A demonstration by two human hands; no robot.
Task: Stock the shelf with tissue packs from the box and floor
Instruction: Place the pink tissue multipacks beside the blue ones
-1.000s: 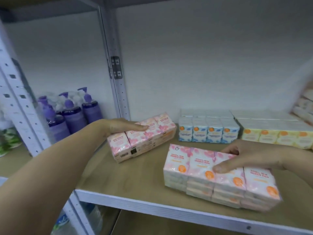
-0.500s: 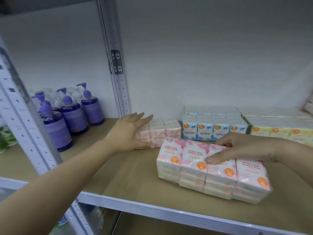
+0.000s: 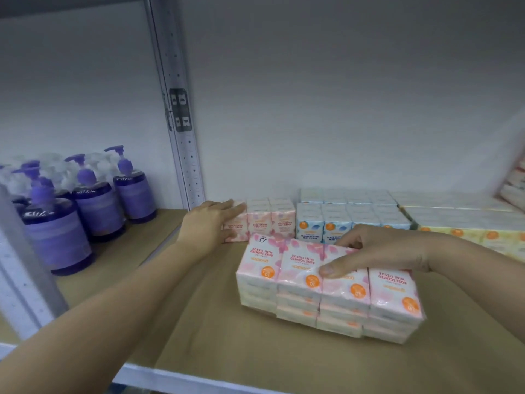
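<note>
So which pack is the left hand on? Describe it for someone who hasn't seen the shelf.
On the shelf, just right of the grey upright post, a pink pack stands at the back wall. The left hand rests on it; unlike the nearer pink bundle, its labels read upright.

Pale pink wrap with rose-petal blotches and round orange badges on the near tissue bundle point(image 3: 326, 282), cream and peach along its stacked edges. Same pink petal print on the rear pink pack point(image 3: 260, 220). White and light blue with orange dots on the blue packs point(image 3: 335, 223); pale yellow with orange dots on the yellow packs point(image 3: 477, 231). Deep violet liquid, lavender labels and purple pumps on the soap bottles point(image 3: 93, 206). Tan brown across the shelf board point(image 3: 199, 322), white along the perforated upright point(image 3: 181, 123).
</note>
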